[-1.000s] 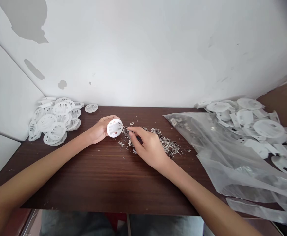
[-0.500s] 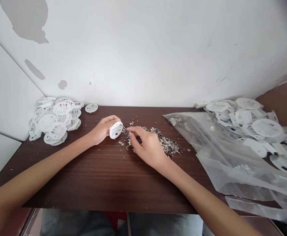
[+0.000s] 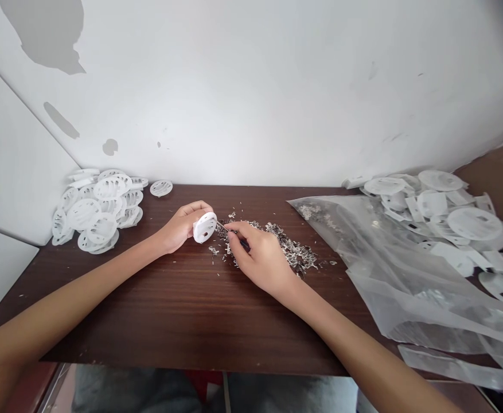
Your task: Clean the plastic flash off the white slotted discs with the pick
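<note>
Between the fingers and thumb of my left hand (image 3: 186,225) is a white round plastic disc (image 3: 205,228) with slots and holes, tilted on edge above the table. My right hand (image 3: 260,252) is closed on what look like slim metal tweezers (image 3: 222,225), partly covered by the fingers. Their tip reaches the right edge of the disc; whether it grips a small part is too fine to see. Under and beyond my right hand lies a scattered heap of small metal clips (image 3: 296,255), some hidden by the hand.
White slotted discs (image 3: 83,214) are piled at the back left, with a single disc (image 3: 161,188) beside them. On the right, a clear plastic bag (image 3: 380,281) lies before a heap of white plastic parts (image 3: 475,223). The brown table (image 3: 182,321) meets a white wall (image 3: 234,115).
Both hands hold nearly the same pose at the disc. The disc has turned very slightly. The whole view has shifted a little.
</note>
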### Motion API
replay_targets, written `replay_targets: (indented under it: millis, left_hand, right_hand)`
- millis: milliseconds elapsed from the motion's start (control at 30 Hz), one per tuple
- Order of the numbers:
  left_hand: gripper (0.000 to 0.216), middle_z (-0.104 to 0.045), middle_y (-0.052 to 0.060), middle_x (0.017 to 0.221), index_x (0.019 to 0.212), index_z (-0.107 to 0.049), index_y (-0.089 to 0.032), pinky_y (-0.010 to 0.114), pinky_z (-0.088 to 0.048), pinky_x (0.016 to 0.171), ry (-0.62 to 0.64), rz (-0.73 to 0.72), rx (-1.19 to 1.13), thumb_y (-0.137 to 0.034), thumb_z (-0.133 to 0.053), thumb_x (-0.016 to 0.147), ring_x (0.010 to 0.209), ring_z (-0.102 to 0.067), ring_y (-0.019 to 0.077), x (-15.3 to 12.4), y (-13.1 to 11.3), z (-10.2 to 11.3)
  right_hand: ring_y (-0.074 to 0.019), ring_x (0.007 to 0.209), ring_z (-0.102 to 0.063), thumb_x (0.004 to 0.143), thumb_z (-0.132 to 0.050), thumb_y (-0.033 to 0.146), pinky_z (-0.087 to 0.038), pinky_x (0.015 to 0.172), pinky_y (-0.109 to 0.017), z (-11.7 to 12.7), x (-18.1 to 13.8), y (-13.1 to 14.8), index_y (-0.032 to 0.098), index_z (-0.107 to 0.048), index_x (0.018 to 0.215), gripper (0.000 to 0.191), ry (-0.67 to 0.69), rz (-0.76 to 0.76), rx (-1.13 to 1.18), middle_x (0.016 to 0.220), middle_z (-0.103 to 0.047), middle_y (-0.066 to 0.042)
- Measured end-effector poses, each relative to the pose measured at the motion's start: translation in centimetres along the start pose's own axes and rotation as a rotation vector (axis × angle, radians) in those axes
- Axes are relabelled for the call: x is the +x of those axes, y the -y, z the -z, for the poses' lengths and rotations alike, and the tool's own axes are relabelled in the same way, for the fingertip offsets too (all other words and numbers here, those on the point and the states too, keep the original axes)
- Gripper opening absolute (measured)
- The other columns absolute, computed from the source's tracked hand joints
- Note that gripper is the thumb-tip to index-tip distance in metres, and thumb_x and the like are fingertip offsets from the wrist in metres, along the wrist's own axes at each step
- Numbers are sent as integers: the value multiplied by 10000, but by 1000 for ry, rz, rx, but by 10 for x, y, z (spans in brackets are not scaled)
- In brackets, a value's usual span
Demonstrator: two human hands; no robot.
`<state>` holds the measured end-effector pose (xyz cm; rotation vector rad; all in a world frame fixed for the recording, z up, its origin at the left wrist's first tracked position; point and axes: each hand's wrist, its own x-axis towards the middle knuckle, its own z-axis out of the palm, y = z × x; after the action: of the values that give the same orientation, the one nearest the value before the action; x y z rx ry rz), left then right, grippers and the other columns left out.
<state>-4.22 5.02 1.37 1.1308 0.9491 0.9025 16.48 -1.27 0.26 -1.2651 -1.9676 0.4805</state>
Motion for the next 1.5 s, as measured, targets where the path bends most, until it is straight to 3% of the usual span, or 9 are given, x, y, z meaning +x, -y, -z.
replay_targets:
  millis: [1000,1267,1500]
  left_hand:
    - [295,-566,-40,649,781,-618,-192,222,-336,496,-2,-48,86,-448,-760,817,531,-457,90,-1,3,-2]
    - [230,-546,-40,635,777,-596,-199,220,-316,477,-29,-135,240,-381,-687,883,511,-452,91,-5,5,-4]
    - [233,-552,-35,654,814,-570,-212,246,-388,543,29,-194,357,-376,-591,979,542,-497,110,-9,8,-4]
  right_hand:
    - [-163,565,-637,1013,-500,241,-445,583,-272,0,1,2,220,-700,1115,226,8,-7,-18,784,-753,-18]
    - [-155,541,-606,1004,-487,219,-431,583,-269,0,0,3,204,-695,1079,222,17,-7,-29,769,-745,-19]
    - [-157,562,-610,985,-493,211,-428,600,-268,-2,-1,3,202,-684,1061,206,28,-23,-37,739,-718,-8]
